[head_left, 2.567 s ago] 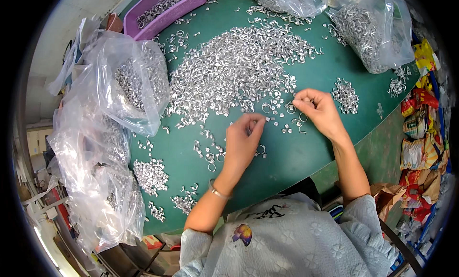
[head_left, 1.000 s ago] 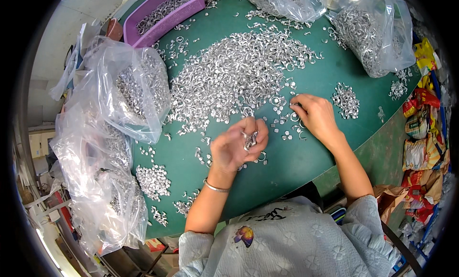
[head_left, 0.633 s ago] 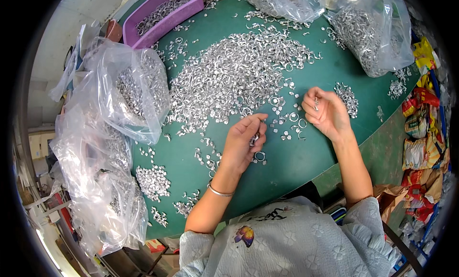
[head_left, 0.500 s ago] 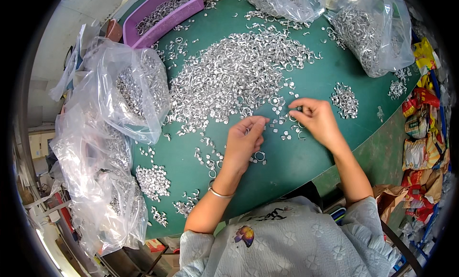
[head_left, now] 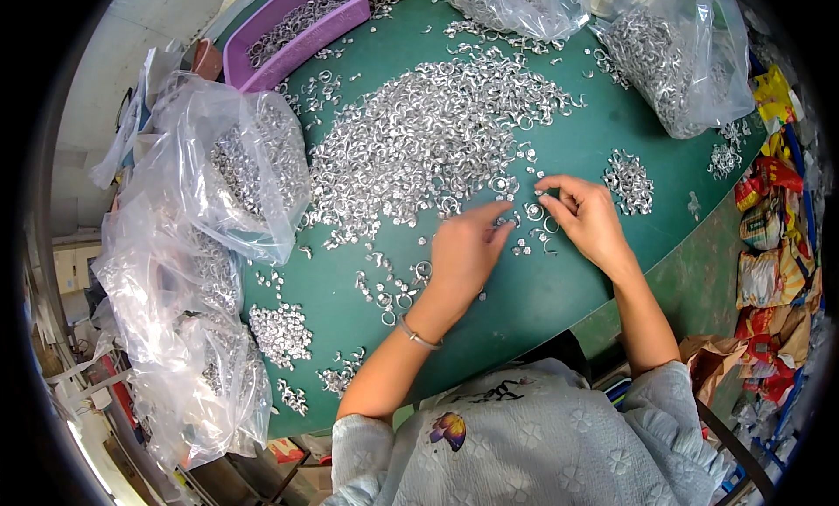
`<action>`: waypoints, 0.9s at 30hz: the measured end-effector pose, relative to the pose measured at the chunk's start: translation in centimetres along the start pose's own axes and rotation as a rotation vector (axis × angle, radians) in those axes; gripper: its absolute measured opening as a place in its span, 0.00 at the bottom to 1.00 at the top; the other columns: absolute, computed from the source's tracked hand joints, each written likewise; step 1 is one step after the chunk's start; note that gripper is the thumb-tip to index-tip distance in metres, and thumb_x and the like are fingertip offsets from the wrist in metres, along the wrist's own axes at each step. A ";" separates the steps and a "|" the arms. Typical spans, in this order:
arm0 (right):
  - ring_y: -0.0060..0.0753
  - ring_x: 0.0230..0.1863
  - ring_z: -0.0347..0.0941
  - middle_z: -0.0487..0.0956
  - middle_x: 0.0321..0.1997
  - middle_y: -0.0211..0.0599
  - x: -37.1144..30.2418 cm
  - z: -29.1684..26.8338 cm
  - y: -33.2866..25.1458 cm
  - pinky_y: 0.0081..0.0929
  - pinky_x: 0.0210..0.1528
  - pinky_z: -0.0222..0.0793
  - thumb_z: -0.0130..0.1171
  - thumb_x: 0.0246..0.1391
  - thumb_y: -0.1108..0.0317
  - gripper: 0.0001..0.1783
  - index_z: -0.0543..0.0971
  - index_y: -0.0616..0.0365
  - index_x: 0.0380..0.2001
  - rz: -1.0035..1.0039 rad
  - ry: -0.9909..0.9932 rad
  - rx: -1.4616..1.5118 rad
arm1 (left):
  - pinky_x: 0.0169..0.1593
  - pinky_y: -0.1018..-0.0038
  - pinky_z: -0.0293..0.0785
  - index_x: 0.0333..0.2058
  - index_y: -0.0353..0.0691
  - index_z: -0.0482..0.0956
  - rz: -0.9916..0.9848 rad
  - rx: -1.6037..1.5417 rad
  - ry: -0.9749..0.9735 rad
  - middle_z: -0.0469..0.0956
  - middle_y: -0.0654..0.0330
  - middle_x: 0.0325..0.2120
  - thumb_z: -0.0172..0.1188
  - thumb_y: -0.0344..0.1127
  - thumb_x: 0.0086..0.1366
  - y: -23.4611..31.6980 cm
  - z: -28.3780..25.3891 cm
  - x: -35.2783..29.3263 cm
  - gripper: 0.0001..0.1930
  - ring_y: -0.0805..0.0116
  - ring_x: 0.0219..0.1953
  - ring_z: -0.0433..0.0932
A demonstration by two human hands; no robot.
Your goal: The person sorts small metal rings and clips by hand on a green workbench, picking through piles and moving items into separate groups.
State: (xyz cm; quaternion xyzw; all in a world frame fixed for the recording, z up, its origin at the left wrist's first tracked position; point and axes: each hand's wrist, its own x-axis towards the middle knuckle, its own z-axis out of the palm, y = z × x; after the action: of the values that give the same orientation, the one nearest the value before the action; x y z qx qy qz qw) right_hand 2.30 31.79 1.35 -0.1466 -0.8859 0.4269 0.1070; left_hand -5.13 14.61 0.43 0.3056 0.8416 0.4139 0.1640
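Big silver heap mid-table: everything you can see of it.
The heap is a broad, low mound of many small, shiny silver pieces, metallic in look: curved bits and rings, jumbled at all angles. It lies loose on the green tabletop, thinning to scattered pieces at its edges. The left hand and right hand are by its near edge, among strays; neither visibly reaches into the mound.

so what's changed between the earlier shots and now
The left hand has swung rightward, toward the right hand. Within about the last second each palm was turned up, the left showing silver metal pieces, the right a small one; both now face down, so whether anything was let go is hidden. The broad heap of silver metal ring parts and the purple plastic bin stayed put.
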 end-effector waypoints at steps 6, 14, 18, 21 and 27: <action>0.20 0.13 0.52 0.60 0.11 0.31 -0.8 -0.7 0.3 0.24 0.18 0.50 0.58 0.48 0.73 0.06 0.78 0.61 0.32 0.136 0.018 0.039 | 0.27 0.65 0.70 0.33 0.41 0.79 0.290 0.346 -0.083 0.77 0.56 0.24 0.61 0.34 0.53 0.7 1.0 2.5 0.09 0.55 0.23 0.75; 0.10 0.18 0.47 0.53 0.14 0.18 -1.7 -0.6 0.7 0.15 0.20 0.45 0.59 0.48 0.74 0.05 0.78 0.60 0.31 0.204 -0.048 0.411 | 0.17 0.77 0.56 0.26 0.36 0.71 -0.303 -1.007 -0.210 0.66 0.60 0.19 0.54 0.31 0.54 -0.6 -3.0 2.3 0.05 0.72 0.16 0.62; 0.28 0.16 0.64 0.70 0.18 0.36 -1.3 1.6 -1.4 0.27 0.21 0.59 0.61 0.45 0.73 0.06 0.79 0.58 0.31 -0.071 -0.019 -0.038 | 0.17 0.81 0.51 0.22 0.37 0.63 -0.305 -1.674 -0.291 0.60 0.59 0.22 0.48 0.35 0.54 -1.9 -3.9 0.6 0.08 0.75 0.19 0.56; 0.36 0.19 0.69 0.73 0.22 0.39 -1.0 2.6 -1.3 0.32 0.23 0.62 0.59 0.47 0.71 0.05 0.79 0.58 0.30 -0.231 -0.011 -0.265 | 0.17 0.82 0.51 0.22 0.37 0.63 -0.406 -1.590 -0.176 0.59 0.60 0.18 0.43 0.41 0.63 -1.6 -3.6 -0.2 0.15 0.75 0.17 0.55; 0.30 0.17 0.65 0.72 0.21 0.34 -1.0 0.6 1.5 0.24 0.19 0.60 0.55 0.52 0.70 0.05 0.76 0.59 0.30 0.066 -0.114 0.424 | 0.17 0.83 0.52 0.31 0.32 0.72 -0.515 -1.193 -0.084 0.64 0.63 0.17 0.45 0.39 0.69 0.3 -3.4 -0.9 0.15 0.78 0.16 0.59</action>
State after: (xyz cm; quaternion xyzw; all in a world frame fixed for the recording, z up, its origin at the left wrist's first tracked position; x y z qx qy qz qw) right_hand 3.32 31.89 -0.29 -0.1255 -0.7757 0.6144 0.0710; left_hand -6.12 12.14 2.72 -0.0336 0.5065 0.7452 0.4324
